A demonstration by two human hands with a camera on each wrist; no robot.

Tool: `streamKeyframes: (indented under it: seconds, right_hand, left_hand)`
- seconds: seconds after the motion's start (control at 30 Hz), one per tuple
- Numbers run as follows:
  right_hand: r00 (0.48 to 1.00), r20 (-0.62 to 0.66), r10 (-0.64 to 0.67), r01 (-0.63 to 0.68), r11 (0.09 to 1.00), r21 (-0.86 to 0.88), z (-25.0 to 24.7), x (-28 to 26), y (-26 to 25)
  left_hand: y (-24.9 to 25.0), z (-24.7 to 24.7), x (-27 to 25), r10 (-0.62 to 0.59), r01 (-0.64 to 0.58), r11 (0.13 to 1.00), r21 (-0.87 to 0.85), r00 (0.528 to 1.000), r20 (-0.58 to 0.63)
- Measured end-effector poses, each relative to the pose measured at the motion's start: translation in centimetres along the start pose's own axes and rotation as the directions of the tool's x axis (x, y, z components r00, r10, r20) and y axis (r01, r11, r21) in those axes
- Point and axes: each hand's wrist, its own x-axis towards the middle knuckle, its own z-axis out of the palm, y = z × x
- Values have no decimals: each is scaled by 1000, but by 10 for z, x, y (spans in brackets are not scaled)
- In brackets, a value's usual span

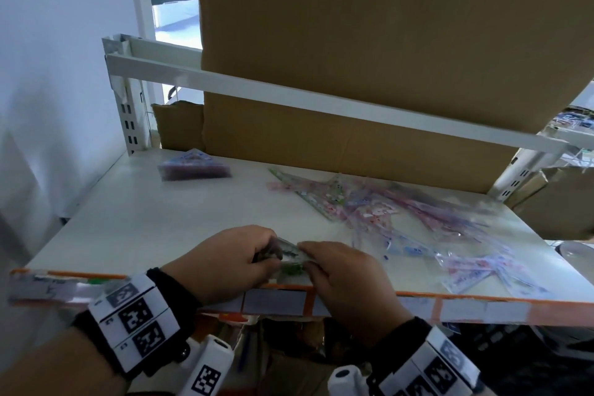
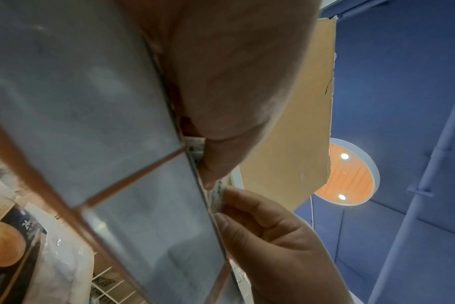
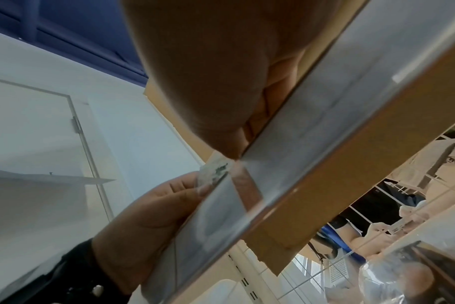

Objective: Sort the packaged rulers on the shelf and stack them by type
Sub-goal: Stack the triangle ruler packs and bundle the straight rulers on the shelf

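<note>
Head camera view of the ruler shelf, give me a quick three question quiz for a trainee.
1. True or false: both hands hold the same packet at the shelf's front edge.
2. Where does the neat purple stack lie: A) back left, B) front right, C) on the cardboard?
3. Fill in: the unsorted pile spreads over the shelf's ____ half.

Key:
1. True: the left hand and right hand both pinch it.
2. A.
3. Right.
</note>
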Motion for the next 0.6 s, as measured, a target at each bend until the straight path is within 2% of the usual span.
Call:
streamKeyframes:
  seconds: [0.13,0.2,0.3,0.37,0.43,0.5,0.53,0.6]
  right_hand:
    - [997,-61,-52,57,996,73,0,-6,3]
    - [993,-73,-93,97,994,51,1,-7,7]
    - [984,-1,-180,180,984,-16,-2,-6,11]
    - [985,21,-172,173,984,-45,-6,-5,18]
    - [994,-108,-32,36,999,39,-15,-1,30]
    - [963,-210,166,-150,984,91,-25,7,54]
    - [952,-172,255,-255,967,22,-30,11,66]
    - [912,-2,409,-401,892,-208,-36,17,87]
  left_hand:
    - [0,2,0,8,-8,999,33,1000,10]
    - [1,2,0,19,-19,999,42,1000,12]
    - [2,2,0,27,-29,998,59,999,27]
    - [2,1,1,26,-28,998,56,999,43]
    - [1,0,1,18,-20,999,40,999,51]
    - [1,0,1,6,-7,1000,28,998,58]
    - [1,-1,1,2,-4,1000,20,998,57]
    - [1,-1,2,-1,1,1000,2,999,53]
